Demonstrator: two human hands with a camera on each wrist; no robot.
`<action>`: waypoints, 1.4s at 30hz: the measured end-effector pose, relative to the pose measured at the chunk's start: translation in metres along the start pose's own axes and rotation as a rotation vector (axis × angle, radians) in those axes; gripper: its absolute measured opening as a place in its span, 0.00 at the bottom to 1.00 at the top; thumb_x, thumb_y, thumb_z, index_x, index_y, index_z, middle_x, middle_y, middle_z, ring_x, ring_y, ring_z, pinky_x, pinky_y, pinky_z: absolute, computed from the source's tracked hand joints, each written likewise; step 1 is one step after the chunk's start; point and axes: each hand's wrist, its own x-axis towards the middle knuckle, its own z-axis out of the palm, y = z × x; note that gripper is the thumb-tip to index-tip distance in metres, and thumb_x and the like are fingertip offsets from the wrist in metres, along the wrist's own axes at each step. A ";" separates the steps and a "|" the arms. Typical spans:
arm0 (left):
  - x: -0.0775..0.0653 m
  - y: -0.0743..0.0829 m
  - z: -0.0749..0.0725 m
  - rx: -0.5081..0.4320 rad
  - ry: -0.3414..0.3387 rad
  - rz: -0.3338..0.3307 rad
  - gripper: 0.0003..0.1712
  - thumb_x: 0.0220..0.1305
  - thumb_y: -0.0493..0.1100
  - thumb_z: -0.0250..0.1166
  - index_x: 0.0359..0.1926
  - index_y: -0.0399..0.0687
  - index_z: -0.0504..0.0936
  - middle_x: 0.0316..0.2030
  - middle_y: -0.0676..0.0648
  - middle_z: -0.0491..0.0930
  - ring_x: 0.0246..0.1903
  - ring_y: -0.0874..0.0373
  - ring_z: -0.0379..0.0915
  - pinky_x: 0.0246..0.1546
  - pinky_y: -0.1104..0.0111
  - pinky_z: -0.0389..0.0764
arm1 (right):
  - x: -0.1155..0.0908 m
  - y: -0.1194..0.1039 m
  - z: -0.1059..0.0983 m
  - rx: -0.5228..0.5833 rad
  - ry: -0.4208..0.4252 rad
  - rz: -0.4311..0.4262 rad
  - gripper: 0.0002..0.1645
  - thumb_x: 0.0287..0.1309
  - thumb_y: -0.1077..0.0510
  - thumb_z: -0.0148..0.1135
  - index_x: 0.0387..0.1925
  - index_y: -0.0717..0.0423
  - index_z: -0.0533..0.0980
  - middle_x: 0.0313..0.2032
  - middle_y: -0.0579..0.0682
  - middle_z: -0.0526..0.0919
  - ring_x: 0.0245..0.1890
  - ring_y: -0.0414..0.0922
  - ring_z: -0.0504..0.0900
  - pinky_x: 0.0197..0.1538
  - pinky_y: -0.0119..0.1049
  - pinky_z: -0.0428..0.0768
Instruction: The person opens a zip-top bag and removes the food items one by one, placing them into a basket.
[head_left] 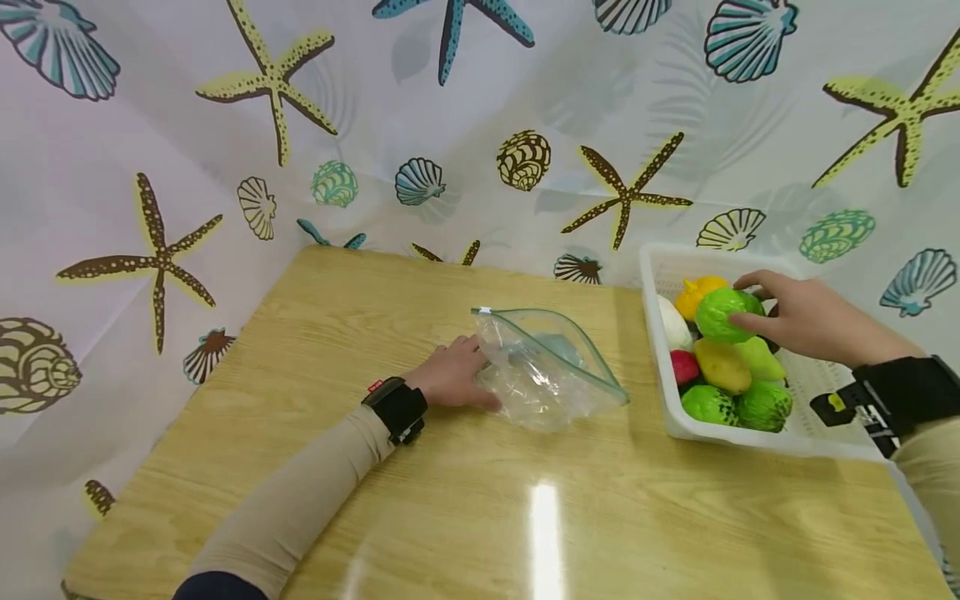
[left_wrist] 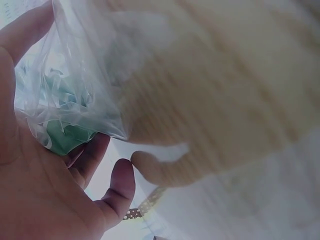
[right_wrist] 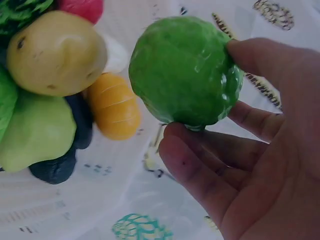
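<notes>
My right hand holds a round green toy cabbage above the produce in the white basket. In the right wrist view, the thumb lies on one side of the cabbage and the fingers curl below it. A clear zip bag lies on the table, its green-edged mouth spread wide. At its left side, my left hand grips the bag. Seen from the left wrist, the clear plastic runs between the thumb and curled fingers, with part of the green edge behind it.
Inside the basket are a yellow potato, a light green pear-like piece, an orange piece, a white piece, a red one and wrinkled green ones. A patterned curtain hangs behind the wooden table.
</notes>
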 end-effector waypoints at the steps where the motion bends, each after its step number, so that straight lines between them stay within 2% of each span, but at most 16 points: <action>1: -0.001 0.000 0.001 -0.001 -0.002 0.000 0.47 0.50 0.74 0.60 0.65 0.51 0.69 0.59 0.47 0.63 0.57 0.53 0.55 0.54 0.47 0.67 | 0.002 0.006 0.003 -0.011 -0.004 0.006 0.40 0.62 0.36 0.55 0.62 0.62 0.62 0.51 0.74 0.73 0.29 0.49 0.80 0.35 0.54 0.79; 3: -0.002 0.000 0.002 -0.003 -0.003 0.002 0.48 0.50 0.74 0.60 0.66 0.53 0.68 0.60 0.47 0.63 0.57 0.53 0.55 0.54 0.47 0.67 | 0.007 0.016 0.009 -0.021 -0.013 0.016 0.40 0.63 0.37 0.54 0.62 0.64 0.61 0.51 0.75 0.72 0.31 0.52 0.80 0.35 0.55 0.78; 7: -0.003 0.002 0.001 -0.008 -0.001 0.005 0.48 0.50 0.73 0.61 0.67 0.53 0.67 0.60 0.47 0.63 0.57 0.53 0.55 0.53 0.48 0.67 | 0.014 0.033 0.019 -0.047 -0.026 0.009 0.40 0.65 0.41 0.54 0.64 0.66 0.58 0.53 0.75 0.69 0.42 0.63 0.75 0.40 0.60 0.76; 12: -0.004 0.003 0.001 0.005 -0.007 -0.004 0.48 0.50 0.73 0.61 0.68 0.55 0.66 0.60 0.48 0.63 0.57 0.54 0.55 0.53 0.50 0.67 | 0.022 0.045 0.028 -0.071 -0.064 -0.013 0.39 0.64 0.49 0.56 0.66 0.70 0.56 0.56 0.76 0.66 0.50 0.67 0.69 0.48 0.65 0.70; 15: -0.004 0.004 0.002 0.000 -0.001 -0.007 0.47 0.50 0.73 0.62 0.68 0.57 0.66 0.62 0.48 0.62 0.58 0.55 0.54 0.54 0.50 0.67 | 0.025 0.045 0.032 -0.092 -0.090 0.006 0.39 0.63 0.51 0.58 0.65 0.71 0.58 0.56 0.77 0.67 0.50 0.67 0.68 0.49 0.66 0.70; 20: -0.003 0.005 0.004 -0.013 0.011 -0.002 0.47 0.50 0.72 0.62 0.67 0.58 0.66 0.65 0.48 0.59 0.60 0.54 0.51 0.56 0.49 0.65 | 0.025 0.039 0.035 -0.124 -0.156 0.035 0.41 0.63 0.48 0.57 0.66 0.72 0.57 0.54 0.78 0.69 0.45 0.65 0.73 0.44 0.63 0.73; 23: -0.002 0.005 0.004 -0.010 0.011 0.001 0.47 0.50 0.72 0.62 0.67 0.57 0.66 0.65 0.48 0.59 0.61 0.53 0.51 0.56 0.48 0.65 | 0.024 0.034 0.035 -0.140 -0.152 0.027 0.40 0.63 0.47 0.57 0.65 0.72 0.59 0.53 0.77 0.70 0.45 0.65 0.74 0.45 0.63 0.73; 27: -0.001 0.006 0.005 -0.004 0.008 -0.002 0.47 0.50 0.73 0.61 0.67 0.58 0.67 0.65 0.48 0.59 0.61 0.54 0.51 0.56 0.48 0.65 | 0.022 0.026 0.037 -0.159 -0.127 0.004 0.39 0.63 0.47 0.57 0.64 0.71 0.61 0.55 0.76 0.70 0.50 0.68 0.69 0.49 0.66 0.70; 31: -0.001 0.005 0.004 0.000 -0.001 -0.006 0.46 0.50 0.73 0.61 0.67 0.58 0.67 0.64 0.48 0.60 0.61 0.55 0.51 0.56 0.49 0.65 | 0.016 0.005 0.035 -0.159 -0.065 -0.042 0.35 0.62 0.49 0.59 0.63 0.68 0.65 0.57 0.72 0.70 0.53 0.66 0.67 0.52 0.66 0.68; 36: -0.003 0.003 0.002 0.003 -0.006 -0.005 0.46 0.50 0.73 0.61 0.67 0.57 0.67 0.62 0.48 0.61 0.59 0.54 0.52 0.55 0.50 0.66 | 0.007 -0.055 0.035 -0.098 0.032 -0.162 0.30 0.64 0.47 0.57 0.63 0.57 0.68 0.55 0.62 0.75 0.51 0.56 0.72 0.48 0.60 0.74; 39: -0.004 0.002 -0.001 0.009 -0.010 -0.005 0.47 0.50 0.73 0.61 0.67 0.56 0.67 0.61 0.48 0.62 0.59 0.54 0.53 0.54 0.51 0.67 | 0.003 -0.093 0.042 -0.056 0.021 -0.257 0.36 0.63 0.38 0.55 0.66 0.54 0.65 0.54 0.57 0.77 0.47 0.51 0.75 0.44 0.54 0.78; 42: -0.003 0.002 -0.004 0.004 -0.017 0.005 0.47 0.51 0.73 0.61 0.67 0.55 0.66 0.62 0.48 0.62 0.59 0.54 0.53 0.54 0.51 0.68 | -0.003 -0.122 0.051 -0.047 -0.042 -0.313 0.49 0.58 0.30 0.54 0.70 0.55 0.57 0.53 0.55 0.78 0.45 0.48 0.77 0.41 0.49 0.80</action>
